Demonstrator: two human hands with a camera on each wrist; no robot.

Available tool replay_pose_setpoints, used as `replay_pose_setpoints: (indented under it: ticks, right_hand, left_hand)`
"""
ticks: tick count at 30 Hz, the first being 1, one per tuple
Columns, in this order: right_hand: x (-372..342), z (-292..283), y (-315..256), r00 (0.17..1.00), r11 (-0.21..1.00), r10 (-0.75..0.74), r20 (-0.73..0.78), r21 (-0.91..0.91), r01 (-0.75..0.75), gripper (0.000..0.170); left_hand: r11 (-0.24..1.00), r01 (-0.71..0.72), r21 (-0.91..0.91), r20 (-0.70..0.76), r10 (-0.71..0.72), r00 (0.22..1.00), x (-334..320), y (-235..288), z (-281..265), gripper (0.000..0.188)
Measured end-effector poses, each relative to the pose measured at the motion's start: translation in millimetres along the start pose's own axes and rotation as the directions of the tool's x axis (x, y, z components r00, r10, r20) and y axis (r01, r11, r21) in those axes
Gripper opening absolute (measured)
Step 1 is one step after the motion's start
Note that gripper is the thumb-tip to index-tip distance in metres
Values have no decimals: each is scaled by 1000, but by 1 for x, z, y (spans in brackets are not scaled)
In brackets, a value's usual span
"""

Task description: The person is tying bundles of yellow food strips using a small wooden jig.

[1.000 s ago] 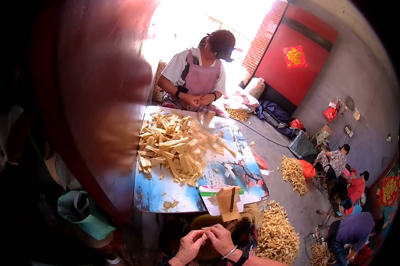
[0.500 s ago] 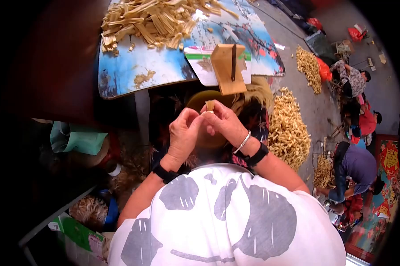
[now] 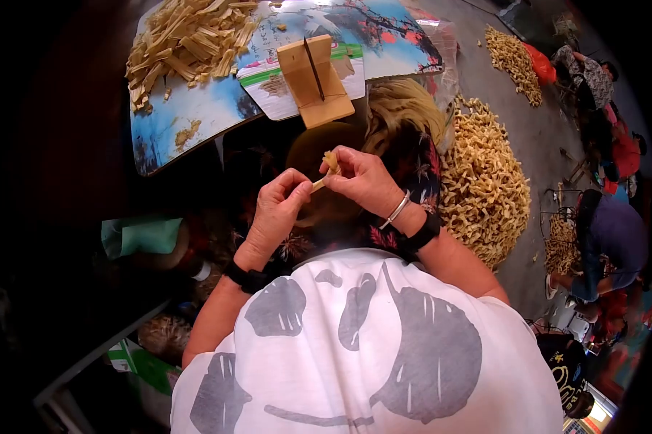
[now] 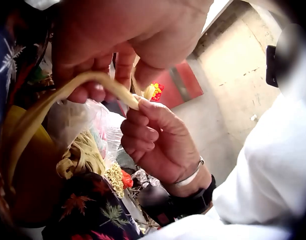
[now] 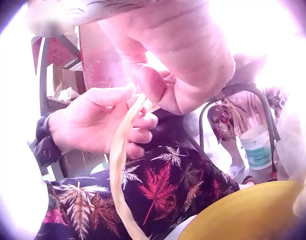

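In the head view, both hands meet over the person's lap. My left hand pinches a pale yellow flat strip between thumb and forefinger. The strip's long end hangs down from those fingers in the right wrist view. My right hand pinches a small folded yellow piece that stands up from its fingertips. In the left wrist view, the strip arches across to the right hand's thumb and fingertips. Where the strip joins the folded piece, fingers hide part of it.
Ahead is a picture-topped table with a heap of cut yellow pieces. An L-shaped wooden stand with a dark upright bar sits at its near edge. Loose strips lie beside the lap. A large pile of knotted pieces covers floor at right.
The head view has tilted down, so the person across the table is out of view. Both hands stayed close, then parted slightly, with the strip now showing between them.
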State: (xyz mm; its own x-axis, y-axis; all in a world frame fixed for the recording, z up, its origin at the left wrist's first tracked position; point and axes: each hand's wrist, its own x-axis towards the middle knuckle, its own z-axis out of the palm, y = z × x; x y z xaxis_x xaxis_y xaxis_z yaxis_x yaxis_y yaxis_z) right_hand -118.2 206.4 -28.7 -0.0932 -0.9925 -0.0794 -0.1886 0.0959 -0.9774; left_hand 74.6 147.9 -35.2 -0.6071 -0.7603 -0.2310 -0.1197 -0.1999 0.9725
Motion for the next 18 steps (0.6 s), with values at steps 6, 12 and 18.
replay_pose_setpoints:
  ticks: [6,12,18]
  right_hand:
    - [-10,7,-8,990,979,-140,17,-145,141,20]
    - [-22,10,-7,988,976,-146,-38,-169,138,17]
    - [-12,-11,-15,982,936,183,49,298,-189,18]
  left_hand:
    - [944,-257,209,15,259,966,14,23,15,5]
    - [930,-270,250,-19,284,959,17,25,19,2]
    - [983,-155,-98,-40,152,988,19,34,34,27]
